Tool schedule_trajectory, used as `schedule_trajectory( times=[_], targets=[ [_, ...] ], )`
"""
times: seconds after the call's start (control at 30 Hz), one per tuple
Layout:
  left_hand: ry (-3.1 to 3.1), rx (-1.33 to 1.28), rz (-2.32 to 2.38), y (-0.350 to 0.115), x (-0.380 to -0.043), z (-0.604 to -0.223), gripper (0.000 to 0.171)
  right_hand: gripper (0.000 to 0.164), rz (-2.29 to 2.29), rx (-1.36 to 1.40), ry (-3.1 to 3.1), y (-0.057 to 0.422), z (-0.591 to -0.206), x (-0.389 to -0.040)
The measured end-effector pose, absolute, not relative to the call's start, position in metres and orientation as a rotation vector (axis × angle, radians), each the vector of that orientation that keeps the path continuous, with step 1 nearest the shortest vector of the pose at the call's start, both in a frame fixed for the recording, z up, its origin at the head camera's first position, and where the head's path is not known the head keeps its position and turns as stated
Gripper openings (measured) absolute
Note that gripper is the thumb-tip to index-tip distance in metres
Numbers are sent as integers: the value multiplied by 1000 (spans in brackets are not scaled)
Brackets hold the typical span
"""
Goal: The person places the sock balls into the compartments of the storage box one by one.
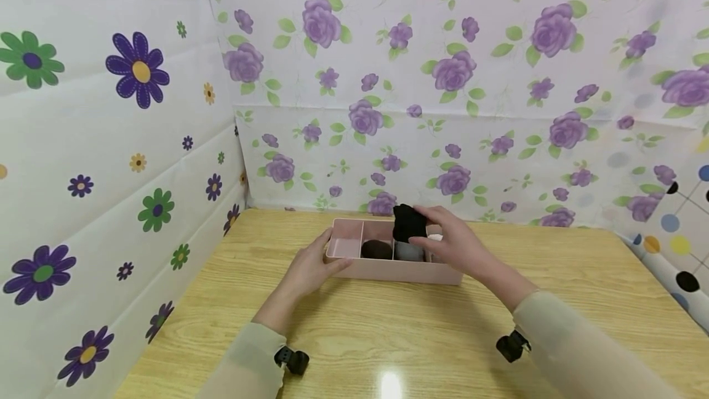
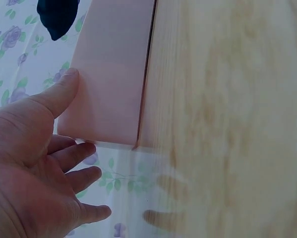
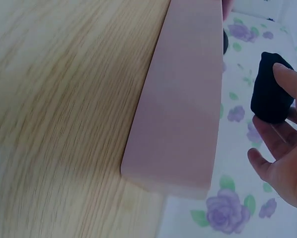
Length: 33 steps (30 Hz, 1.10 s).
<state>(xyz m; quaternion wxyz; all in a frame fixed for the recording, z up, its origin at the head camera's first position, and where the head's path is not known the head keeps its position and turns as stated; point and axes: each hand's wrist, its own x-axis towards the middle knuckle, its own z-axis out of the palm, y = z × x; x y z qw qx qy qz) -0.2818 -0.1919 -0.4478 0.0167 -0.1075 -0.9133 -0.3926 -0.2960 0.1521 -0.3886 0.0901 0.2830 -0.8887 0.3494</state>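
A long pink divided box sits on the table. My left hand holds its left end, thumb on the front wall and fingers around the end wall. In my right hand, thumb and fingers pinch what looks like a rolled black sock, held above the box's middle-right compartments; the right wrist view shows the sock apart from the box. Inside the box lie a dark brown roll and, to its right, a grey one. Something white shows at the right, partly hidden by my right hand. The leftmost compartment shows bare pink floor.
The wood-grain table extends in front of the box and to both sides. A flower-printed sheet hangs behind its far edge, and another stands along the left. Dotted cloth borders the right side.
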Motion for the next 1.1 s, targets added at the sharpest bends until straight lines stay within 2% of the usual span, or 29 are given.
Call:
schedule_trajectory(
  times=[0.4, 1.1],
  targets=[
    [-2822, -335, -1254, -191, -281, -447, 97, 75, 1134, 910, -2667, 109, -395, -297],
    [-2859, -333, -1298, -193, -277, -443, 101, 73, 1223, 916, -2740, 62, -409, -309]
  ],
)
